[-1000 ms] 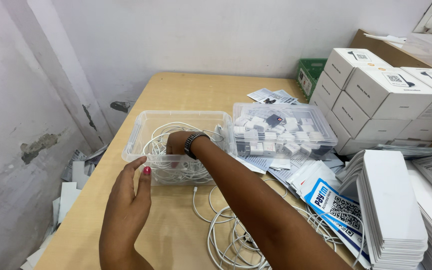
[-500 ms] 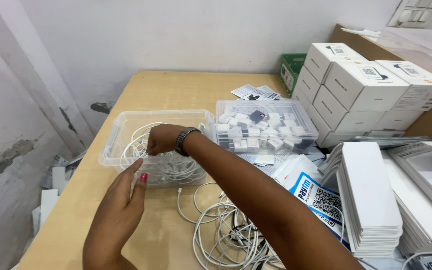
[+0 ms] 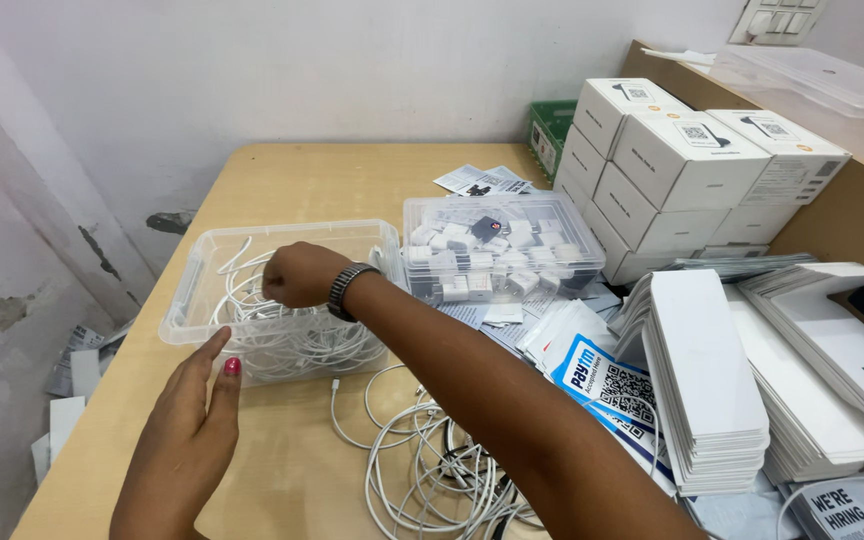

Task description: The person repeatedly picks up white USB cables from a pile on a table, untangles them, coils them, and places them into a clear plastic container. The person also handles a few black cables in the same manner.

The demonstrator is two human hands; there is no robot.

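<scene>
On a light wooden table [image 3: 352,185], a clear plastic tub [image 3: 192,300] half full of coiled white cables [image 3: 302,335] serves as the landmark. Over the middle of this tub, the right hand [image 3: 294,274] reaches in from the lower right, its fingers curled into a loose fist that faces away, so whether they pinch a cable cannot be told; a dark metal watch [image 3: 345,291] circles the wrist. Just in front of the tub's near wall, the left hand [image 3: 192,405] hovers open, fingers held straight and close together, the thumb with a red-painted nail nearly at the tub's edge. To the right of the tub, touching its side, sits a second clear box [image 3: 500,248] packed with small white adapters. In front of the tub and toward the right, a loose tangle of white cables [image 3: 432,470] sprawls on the table. Farther right of the tub rise stacked white cartons [image 3: 687,160] and piles of flat white sleeves [image 3: 707,375].
</scene>
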